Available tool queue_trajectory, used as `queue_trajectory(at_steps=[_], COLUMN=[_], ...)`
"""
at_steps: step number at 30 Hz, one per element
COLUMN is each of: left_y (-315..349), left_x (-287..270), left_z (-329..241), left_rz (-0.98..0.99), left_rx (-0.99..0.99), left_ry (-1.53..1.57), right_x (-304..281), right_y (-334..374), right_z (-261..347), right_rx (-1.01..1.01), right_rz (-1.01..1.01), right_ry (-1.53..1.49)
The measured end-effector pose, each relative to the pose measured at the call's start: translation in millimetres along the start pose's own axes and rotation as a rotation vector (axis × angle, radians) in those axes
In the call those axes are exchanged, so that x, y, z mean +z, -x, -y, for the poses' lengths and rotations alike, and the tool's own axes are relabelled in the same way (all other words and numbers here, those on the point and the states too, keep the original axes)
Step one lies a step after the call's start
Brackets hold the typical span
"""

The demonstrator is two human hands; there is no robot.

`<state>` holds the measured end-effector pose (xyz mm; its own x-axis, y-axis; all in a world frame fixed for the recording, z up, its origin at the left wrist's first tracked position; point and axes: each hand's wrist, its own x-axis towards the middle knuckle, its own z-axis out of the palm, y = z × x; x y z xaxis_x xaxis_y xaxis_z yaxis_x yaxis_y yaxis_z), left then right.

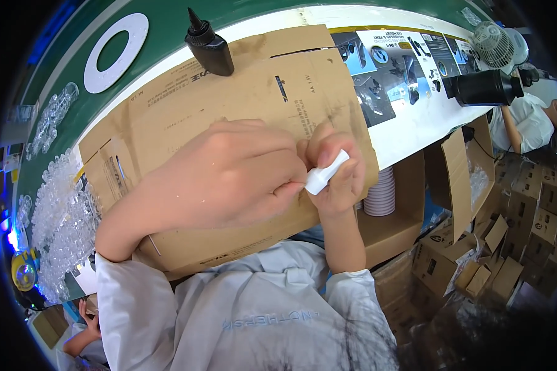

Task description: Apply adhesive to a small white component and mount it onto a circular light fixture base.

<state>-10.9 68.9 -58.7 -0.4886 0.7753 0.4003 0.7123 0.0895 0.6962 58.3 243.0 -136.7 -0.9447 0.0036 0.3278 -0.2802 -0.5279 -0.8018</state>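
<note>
The right hand is pinching a small white plastic piece closed in its fingers, and the left hand is curling shut against its lower end. Both are working over flattened cardboard on the counter. This looks like mid-assembly; next probably calls for steady pressing or twisting.

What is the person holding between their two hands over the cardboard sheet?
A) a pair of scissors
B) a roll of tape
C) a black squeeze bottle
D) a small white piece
D: the right hand grips a small white piece while the left hand pinches at its end, above the flattened cardboard sheet; the black squeeze bottle stands untouched at the far edge.
</note>
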Motion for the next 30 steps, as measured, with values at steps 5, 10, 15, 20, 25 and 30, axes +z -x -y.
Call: queue_trajectory(at_steps=[5, 10, 15, 20, 25, 30], left_y=[2.2, 2.8, 4.4, 4.1, 7.3, 5.7], left_x=[0.4, 1.1, 3.2, 3.7, 7.0, 12.3], left_z=[0.7, -1.4, 0.5, 2.5, 4.0, 0.9], left_rz=[0.013, 0.03, 0.029, 0.038, 0.057, 0.022], left_rx=[-0.011, -0.014, -0.007, -0.006, -0.04, -0.122], left_ry=[-0.002, -0.022, -0.044, -0.049, -0.046, -0.023], right_x=[1.7, -4.1, 3.1, 3.4, 1.9, 2.7], right_y=[4.0, 5.6, 5.0, 5.9, 10.0, 11.3], right_z=[-2.4, -6.3, -2.1, -3.3, -10.4, -12.4], right_rx=[-0.006, -0.023, 0.042, 0.041, 0.005, -0.038], right_rz=[0.003, 0.065, 0.004, -0.001, -0.005, -0.061], right_ry=[0.124, 0.136, 0.224, 0.288, 0.369, 0.433])
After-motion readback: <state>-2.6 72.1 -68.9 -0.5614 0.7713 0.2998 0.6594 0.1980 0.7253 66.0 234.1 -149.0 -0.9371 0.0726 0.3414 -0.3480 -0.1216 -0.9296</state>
